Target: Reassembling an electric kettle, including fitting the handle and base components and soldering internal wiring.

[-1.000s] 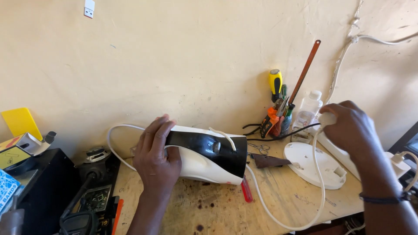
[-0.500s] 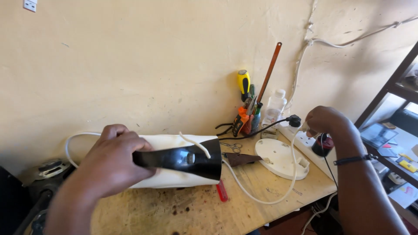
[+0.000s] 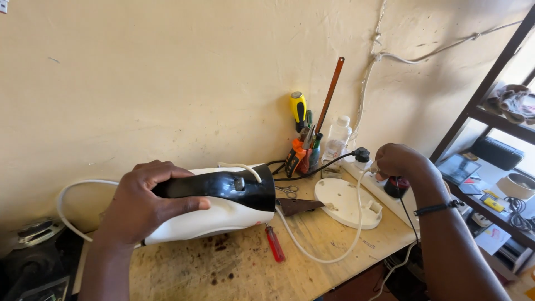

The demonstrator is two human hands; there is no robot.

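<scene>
Workbench (image 3: 234,273) against wall (image 3: 167,83); shelving (image 3: 490,106), seemingly, right.

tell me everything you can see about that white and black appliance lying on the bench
The appliance lies on its side on the wooden workbench, against the wall. Its body looks like glossy white plastic with a black top band bearing a small button. The left hand grips it. A white cord loops from it toward the right hand.

Hands: two, left (image 3: 146,203) and right (image 3: 402,163)
Kettle (image 3: 223,202): one
Round base (image 3: 345,202): one
Bottle (image 3: 336,140): one
Scissors (image 3: 287,192): one pair
Red screwdriver (image 3: 274,243): one
Power strip (image 3: 374,185): one
</scene>
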